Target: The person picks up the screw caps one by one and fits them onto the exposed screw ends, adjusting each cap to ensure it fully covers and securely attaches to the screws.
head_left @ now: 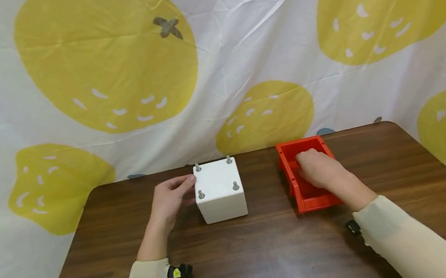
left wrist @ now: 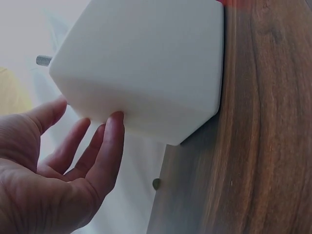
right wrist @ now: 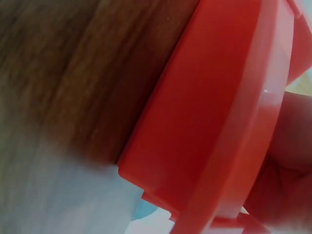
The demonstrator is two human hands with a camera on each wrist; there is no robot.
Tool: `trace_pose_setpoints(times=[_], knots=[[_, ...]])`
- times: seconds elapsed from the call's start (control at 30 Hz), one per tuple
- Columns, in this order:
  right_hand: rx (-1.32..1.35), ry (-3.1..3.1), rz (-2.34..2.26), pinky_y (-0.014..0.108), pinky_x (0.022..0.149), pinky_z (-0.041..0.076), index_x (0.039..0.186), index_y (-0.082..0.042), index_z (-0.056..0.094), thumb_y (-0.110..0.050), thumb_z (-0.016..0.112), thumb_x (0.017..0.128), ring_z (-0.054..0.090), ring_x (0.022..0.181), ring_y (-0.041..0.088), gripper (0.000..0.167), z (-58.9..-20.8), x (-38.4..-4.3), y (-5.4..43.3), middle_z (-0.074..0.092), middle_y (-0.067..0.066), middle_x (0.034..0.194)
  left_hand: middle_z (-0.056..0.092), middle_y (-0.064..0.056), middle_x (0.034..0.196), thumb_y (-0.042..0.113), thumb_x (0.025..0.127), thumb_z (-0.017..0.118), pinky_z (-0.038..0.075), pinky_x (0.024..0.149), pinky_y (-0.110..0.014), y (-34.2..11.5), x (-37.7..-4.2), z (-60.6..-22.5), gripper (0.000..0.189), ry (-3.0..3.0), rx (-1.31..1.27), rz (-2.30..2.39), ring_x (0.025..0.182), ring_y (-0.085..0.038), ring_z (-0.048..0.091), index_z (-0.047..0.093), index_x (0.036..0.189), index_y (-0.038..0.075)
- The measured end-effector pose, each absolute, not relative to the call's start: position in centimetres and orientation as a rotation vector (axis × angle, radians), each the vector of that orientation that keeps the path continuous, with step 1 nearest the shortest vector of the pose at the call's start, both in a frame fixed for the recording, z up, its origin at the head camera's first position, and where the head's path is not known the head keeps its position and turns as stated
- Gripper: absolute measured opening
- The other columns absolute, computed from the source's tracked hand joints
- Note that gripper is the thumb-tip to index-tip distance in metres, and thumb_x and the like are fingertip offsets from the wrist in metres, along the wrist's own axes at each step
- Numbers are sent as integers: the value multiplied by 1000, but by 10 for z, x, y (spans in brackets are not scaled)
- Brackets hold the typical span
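Observation:
A white block [head_left: 217, 180] stands on the table with a threaded metal stud sticking up near each top corner. My left hand [head_left: 169, 197] touches its left side; in the left wrist view the fingertips [left wrist: 116, 119] rest against the white face, fingers slightly bent, and one stud [left wrist: 44, 60] shows. To the right, my right hand [head_left: 319, 168] reaches down into a red open bin [head_left: 320, 202]. Its fingers are hidden inside, so what they hold cannot be seen. The right wrist view shows mostly the bin's outer wall [right wrist: 195, 107], with part of the hand behind the rim.
Both things stand near the back edge of a dark wood table [head_left: 242, 262]. Behind it hangs a white curtain [head_left: 236, 59] with yellow fruit prints. Black wrist bands with small cameras [head_left: 180, 273] sit at both cuffs.

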State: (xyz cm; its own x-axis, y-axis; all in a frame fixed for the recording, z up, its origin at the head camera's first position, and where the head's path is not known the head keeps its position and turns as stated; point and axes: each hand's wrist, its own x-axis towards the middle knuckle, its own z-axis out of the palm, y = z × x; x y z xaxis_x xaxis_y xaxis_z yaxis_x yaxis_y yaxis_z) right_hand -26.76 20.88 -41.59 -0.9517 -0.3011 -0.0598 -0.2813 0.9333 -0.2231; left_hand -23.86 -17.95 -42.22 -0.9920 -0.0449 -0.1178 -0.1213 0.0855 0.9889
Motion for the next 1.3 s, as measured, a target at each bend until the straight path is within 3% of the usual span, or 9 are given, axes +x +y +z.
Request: trace_pose_setpoints(times=[0.33, 0.83, 1.3], knots=[[-314, 2928, -318, 38, 64, 60, 88, -6, 64, -1, 57, 101, 61, 65, 24, 15, -424, -272, 202, 62, 9, 75, 71, -19, 124, 27, 98, 81, 65, 87, -46, -179, -240, -423, 43, 2263, -228, 2073, 100, -26, 72, 73, 127, -4], [-235, 2843, -352, 37, 68, 61, 92, -5, 63, 0, 60, 99, 62, 68, 24, 10, -424, -274, 200, 63, 9, 76, 70, -18, 125, 28, 97, 82, 66, 79, -37, -178, -238, -422, 42, 2274, -263, 2053, 101, -26, 72, 74, 128, 0], [-266, 2852, -336, 39, 71, 63, 94, -4, 63, -1, 61, 100, 62, 71, 24, 6, -424, -275, 200, 64, 9, 78, 70, -18, 127, 28, 97, 83, 65, 87, -46, -178, -239, -422, 42, 2261, -269, 2059, 108, -32, 71, 75, 127, -1]])
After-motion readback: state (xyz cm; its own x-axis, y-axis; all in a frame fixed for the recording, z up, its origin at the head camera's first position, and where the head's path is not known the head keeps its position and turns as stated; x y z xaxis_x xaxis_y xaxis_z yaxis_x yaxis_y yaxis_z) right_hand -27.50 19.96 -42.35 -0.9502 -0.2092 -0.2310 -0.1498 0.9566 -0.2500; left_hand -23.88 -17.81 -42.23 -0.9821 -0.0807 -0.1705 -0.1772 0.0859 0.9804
